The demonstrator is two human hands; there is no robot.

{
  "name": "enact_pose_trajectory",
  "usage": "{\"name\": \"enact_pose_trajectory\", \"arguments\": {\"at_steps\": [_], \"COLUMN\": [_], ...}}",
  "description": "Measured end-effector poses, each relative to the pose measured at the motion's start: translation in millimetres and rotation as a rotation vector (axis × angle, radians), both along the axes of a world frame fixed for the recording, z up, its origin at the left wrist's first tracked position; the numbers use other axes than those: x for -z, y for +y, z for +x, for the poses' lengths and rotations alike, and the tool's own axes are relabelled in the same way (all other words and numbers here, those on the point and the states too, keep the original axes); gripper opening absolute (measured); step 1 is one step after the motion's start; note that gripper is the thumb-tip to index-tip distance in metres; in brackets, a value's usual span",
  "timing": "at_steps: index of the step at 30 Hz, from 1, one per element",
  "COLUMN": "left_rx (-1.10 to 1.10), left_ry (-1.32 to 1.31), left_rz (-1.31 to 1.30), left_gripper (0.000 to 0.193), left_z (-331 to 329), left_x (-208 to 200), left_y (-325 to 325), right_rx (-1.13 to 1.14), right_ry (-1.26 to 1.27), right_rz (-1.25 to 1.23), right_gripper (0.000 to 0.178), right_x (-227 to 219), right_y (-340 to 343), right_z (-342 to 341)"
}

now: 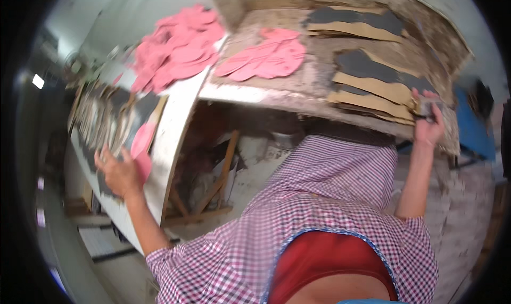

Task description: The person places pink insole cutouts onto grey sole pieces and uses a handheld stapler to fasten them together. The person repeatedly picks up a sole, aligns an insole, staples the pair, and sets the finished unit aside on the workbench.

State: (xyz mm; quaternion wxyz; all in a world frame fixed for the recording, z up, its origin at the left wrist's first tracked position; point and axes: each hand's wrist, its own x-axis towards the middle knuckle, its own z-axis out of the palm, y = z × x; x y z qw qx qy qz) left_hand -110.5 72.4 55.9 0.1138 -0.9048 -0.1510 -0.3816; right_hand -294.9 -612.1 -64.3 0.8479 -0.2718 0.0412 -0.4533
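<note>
Left hand, left: fingers spread beside flat pink rounded sheet; probably light, bendy; pinch edge. Right hand: curled by grey-and-tan layered stack, far right; grip unclear.

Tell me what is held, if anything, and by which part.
The right hand seems to hold a small blurred object, gripped part unclear. Left hand: cannot be told.

Bare tabletop (a narrow lane) leaves passage between pink pieces and grey-tan stacks.
</note>
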Motion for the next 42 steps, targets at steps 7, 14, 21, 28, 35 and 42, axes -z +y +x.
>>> {"name": "enact_pose_trajectory", "arguments": {"at_steps": [7,14,21,28,35,42], "left_rx": [0.538,0.47,0.94,1.052,1.116,1.401], "left_ry": [0.105,1.613,1.858,1.53,1.425,1.243], "left_rz": [-0.175,-1.726,-1.626,-1.005,-0.945,-1.039], "left_gripper": [0.034,0.066,0.049,0.031,0.031,0.012], "left_z": [22,-33,-84,-73,-57,-18], "left_x": [-15,140,209,177,206,89], "left_y": [-17,-227,-273,-257,-210,-250], "right_rx": [-0.019,0.211,0.434,0.571,0.405,0.421], "right_ry": [-0.09,-0.013,0.188,0.44,0.371,0.183], "right_rz": [-0.018,-0.343,-0.743,-0.857,-0.796,-0.485], "right_gripper": [0.03,0.036,0.044,0.039,0.041,0.038], "right_x": [-9,-67,-97,-98,-92,-82], "right_y": [19,60,63,55,83,37], "right_z": [1,7,34,18,45,14]}}
